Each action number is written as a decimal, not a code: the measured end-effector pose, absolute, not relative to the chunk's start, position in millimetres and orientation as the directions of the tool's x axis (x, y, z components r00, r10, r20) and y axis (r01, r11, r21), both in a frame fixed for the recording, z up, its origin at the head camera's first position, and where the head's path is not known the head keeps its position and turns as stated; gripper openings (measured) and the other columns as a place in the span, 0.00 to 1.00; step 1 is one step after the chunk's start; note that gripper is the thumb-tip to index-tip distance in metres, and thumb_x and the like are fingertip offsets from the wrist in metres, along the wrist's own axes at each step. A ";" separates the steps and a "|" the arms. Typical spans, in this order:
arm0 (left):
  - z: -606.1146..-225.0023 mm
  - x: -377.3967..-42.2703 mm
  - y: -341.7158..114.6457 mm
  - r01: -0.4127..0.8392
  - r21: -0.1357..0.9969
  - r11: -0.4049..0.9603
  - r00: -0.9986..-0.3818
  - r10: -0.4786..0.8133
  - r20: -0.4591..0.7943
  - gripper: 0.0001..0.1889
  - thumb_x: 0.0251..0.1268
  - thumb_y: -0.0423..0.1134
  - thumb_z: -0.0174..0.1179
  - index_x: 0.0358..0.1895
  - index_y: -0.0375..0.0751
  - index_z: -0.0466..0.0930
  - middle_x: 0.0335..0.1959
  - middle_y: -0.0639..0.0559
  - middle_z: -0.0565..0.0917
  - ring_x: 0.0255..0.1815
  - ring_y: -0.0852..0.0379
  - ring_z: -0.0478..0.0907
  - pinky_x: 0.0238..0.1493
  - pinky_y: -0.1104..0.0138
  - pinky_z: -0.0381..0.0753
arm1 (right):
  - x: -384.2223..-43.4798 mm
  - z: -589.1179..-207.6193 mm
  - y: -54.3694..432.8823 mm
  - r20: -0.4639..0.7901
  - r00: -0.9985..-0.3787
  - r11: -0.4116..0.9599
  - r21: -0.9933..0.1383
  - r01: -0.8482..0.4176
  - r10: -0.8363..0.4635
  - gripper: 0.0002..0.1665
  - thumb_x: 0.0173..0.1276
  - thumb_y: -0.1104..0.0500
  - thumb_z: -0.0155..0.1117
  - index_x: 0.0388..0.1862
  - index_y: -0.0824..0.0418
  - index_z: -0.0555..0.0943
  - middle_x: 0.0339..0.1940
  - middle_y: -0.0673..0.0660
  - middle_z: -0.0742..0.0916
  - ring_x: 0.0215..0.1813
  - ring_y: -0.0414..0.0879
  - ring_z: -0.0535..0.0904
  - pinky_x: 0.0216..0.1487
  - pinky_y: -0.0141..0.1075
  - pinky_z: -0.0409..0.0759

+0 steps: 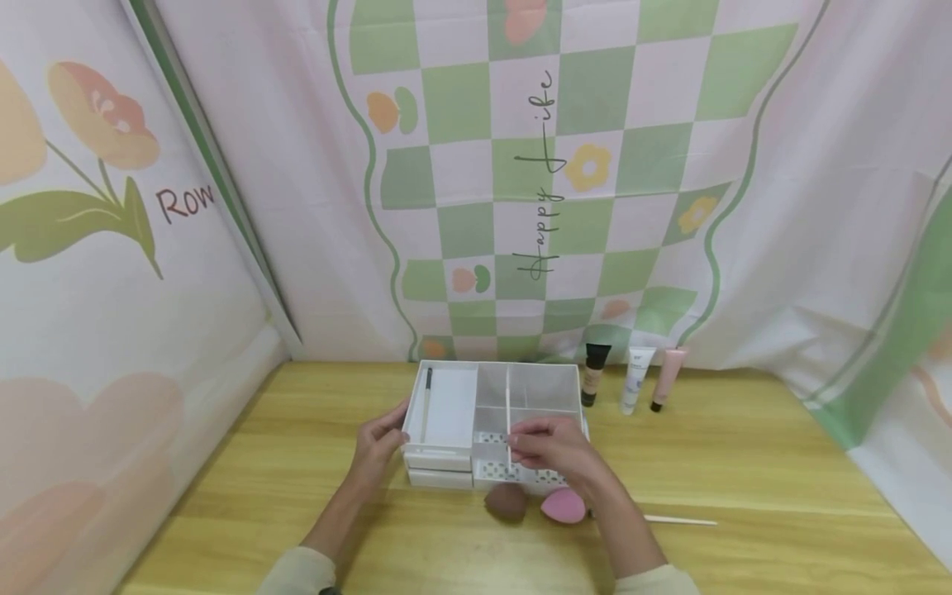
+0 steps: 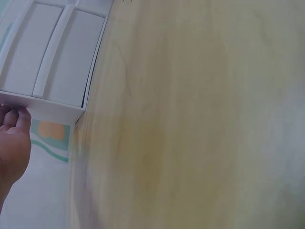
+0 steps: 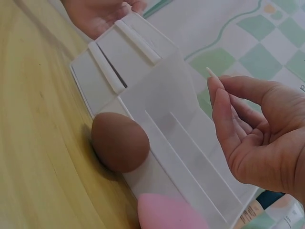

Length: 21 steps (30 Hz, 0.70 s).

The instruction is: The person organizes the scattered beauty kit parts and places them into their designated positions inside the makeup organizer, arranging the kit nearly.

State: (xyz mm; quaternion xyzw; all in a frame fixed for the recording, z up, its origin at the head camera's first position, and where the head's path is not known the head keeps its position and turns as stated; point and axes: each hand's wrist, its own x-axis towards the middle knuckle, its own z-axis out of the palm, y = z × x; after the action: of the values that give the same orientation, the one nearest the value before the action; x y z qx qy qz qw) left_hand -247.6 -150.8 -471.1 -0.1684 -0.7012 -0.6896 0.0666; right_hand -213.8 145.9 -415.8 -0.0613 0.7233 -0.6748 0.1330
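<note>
A white makeup organizer [image 1: 476, 397] with compartments and small drawers at its left front stands on the wooden table. My left hand [image 1: 378, 440] grips its left side, thumb near the front corner and fingers along the wall. Over the middle compartments, my right hand [image 1: 554, 450] pinches a white-handled makeup brush [image 1: 508, 397] between thumb and fingertips. It stands nearly upright in the head view; its bristles do not show. Another brush [image 1: 426, 405], dark-tipped, lies on the organizer's left top. A brown makeup sponge [image 3: 120, 142] and a pink makeup sponge [image 3: 169, 212] sit at the front edge.
Right of the organizer stand a black-capped tube [image 1: 595, 376], a white tube [image 1: 636, 380] and a pink tube [image 1: 668, 378]. Another white-handled brush [image 1: 680, 520] lies on the table [image 1: 759, 463], partly behind my right forearm. Patterned curtains [image 1: 535, 165] hang behind.
</note>
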 end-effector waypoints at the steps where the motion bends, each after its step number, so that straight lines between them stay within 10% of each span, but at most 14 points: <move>1: -471.0 -247.3 -150.6 0.328 0.945 -0.008 -0.935 0.142 0.326 0.31 0.59 0.25 0.49 0.70 0.23 0.66 0.73 0.32 0.68 0.75 0.31 0.66 0.65 0.78 0.75 | -214.3 -415.5 144.0 -0.106 -0.958 0.081 -0.993 0.088 -0.267 0.23 0.68 0.63 0.66 0.55 0.80 0.78 0.32 0.49 0.89 0.34 0.36 0.85 0.39 0.26 0.87; 21: -472.4 -246.1 -147.6 0.339 0.940 -0.034 -0.932 0.124 0.340 0.31 0.59 0.23 0.47 0.70 0.22 0.65 0.73 0.31 0.68 0.74 0.33 0.65 0.64 0.77 0.75 | -224.5 -407.5 120.5 -0.148 -0.962 0.129 -0.984 0.120 -0.230 0.21 0.67 0.63 0.66 0.55 0.76 0.80 0.36 0.55 0.90 0.35 0.38 0.86 0.43 0.29 0.88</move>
State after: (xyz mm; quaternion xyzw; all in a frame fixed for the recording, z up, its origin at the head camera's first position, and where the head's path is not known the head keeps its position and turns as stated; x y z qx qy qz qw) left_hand -246.1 -147.6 -472.4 -0.1675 -0.6908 -0.6992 0.0766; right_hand -224.5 120.5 -407.5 -0.0370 0.7395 -0.6589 0.1328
